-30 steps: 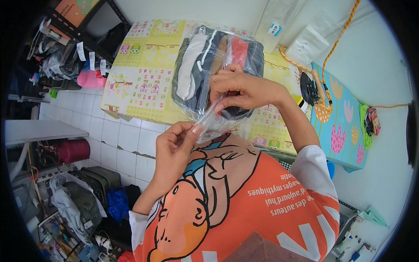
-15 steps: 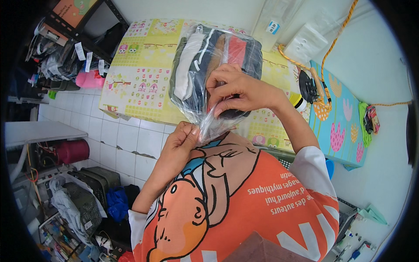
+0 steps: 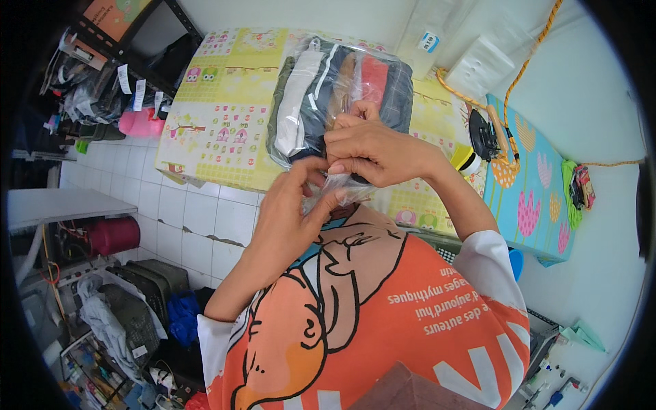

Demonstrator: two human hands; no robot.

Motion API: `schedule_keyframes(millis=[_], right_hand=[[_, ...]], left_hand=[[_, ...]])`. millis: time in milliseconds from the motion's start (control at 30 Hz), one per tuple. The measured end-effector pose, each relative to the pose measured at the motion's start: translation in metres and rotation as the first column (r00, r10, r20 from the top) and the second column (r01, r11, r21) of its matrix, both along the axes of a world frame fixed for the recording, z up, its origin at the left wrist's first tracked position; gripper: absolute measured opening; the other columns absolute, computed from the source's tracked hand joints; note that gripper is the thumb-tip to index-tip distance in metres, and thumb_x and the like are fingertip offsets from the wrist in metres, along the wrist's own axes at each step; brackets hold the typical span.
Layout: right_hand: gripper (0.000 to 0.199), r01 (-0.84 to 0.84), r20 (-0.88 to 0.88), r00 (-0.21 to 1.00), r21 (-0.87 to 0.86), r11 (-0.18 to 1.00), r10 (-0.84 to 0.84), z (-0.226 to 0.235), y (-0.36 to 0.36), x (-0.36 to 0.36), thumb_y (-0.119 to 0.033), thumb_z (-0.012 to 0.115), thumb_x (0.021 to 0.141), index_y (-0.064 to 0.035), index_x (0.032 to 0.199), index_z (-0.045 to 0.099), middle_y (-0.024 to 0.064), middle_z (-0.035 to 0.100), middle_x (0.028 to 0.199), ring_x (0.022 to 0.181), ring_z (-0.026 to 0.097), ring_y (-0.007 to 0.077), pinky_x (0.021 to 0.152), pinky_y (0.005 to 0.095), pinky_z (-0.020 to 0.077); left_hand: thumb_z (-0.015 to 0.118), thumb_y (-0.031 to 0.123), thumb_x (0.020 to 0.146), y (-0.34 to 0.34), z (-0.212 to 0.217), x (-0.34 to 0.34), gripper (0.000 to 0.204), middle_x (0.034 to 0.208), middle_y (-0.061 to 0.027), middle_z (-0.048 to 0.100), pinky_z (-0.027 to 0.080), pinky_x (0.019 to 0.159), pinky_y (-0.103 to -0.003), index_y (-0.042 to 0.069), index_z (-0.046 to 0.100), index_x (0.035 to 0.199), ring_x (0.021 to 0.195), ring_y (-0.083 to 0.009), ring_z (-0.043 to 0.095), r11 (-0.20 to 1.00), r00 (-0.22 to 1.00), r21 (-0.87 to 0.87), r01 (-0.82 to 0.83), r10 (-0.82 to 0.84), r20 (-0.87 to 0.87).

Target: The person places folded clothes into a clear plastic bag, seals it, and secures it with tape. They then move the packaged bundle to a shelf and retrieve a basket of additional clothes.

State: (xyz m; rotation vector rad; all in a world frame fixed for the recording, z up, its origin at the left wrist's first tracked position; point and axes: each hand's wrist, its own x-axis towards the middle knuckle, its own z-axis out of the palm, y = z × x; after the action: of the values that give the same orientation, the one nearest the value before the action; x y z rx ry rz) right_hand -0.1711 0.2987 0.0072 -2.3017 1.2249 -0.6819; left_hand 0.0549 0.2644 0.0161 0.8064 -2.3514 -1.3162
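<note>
A clear plastic bag packed with folded clothes lies on the patterned tabletop. Through the film show a white garment, a red one, a brown strip and dark blue cloth. My right hand pinches the gathered film at the bag's near end, fingers curled. Just left of it and lower, my left hand curls thumb and fingers round the loose end of the same film. Its fingertips are partly hidden behind the plastic, close to my right thumb.
An iron with an orange cord rests right of the bag, near a yellow-and-black roll. Clear plastic bags hang on the wall behind. Crates and a shelf stand at left.
My left hand has moved up and right, its fingers going from a low pinch to curling round the film near my right hand. The bag's near end is now more bunched up.
</note>
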Motion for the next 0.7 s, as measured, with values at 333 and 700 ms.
schedule_keyframes(millis=[333, 700], right_hand=[[0.011, -0.027, 0.175, 0.984, -0.058, 0.998, 0.037, -0.007, -0.002, -0.012, -0.024, 0.066, 0.092, -0.0137, 0.094, 0.066, -0.0020, 0.057, 0.091, 0.093, 0.052, 0.0169, 0.096, 0.0401, 0.0264], [0.008, 0.153, 0.157, 0.973, 0.117, 0.981, -0.171, -0.003, 0.001, -0.001, -0.019, 0.064, 0.093, -0.0124, 0.097, 0.064, -0.0003, 0.056, 0.085, 0.082, 0.051, 0.0152, 0.094, 0.0363, 0.0268]], left_hand=[[0.051, 0.006, 0.102, 0.008, -0.010, 0.008, 0.033, 0.097, -0.0076, 0.065, 0.042, 0.080, -0.022, 0.004, 0.034, 0.130, 0.092, -0.0083, 0.056, 0.795, 0.991, 0.607, -0.004, 0.085, -0.104], [0.051, 0.011, 0.103, 0.013, -0.005, 0.018, 0.018, 0.094, -0.0077, 0.064, 0.042, 0.085, -0.025, 0.000, 0.054, 0.116, 0.092, -0.0112, 0.056, 0.906, 0.993, 0.418, -0.065, 0.098, -0.059]])
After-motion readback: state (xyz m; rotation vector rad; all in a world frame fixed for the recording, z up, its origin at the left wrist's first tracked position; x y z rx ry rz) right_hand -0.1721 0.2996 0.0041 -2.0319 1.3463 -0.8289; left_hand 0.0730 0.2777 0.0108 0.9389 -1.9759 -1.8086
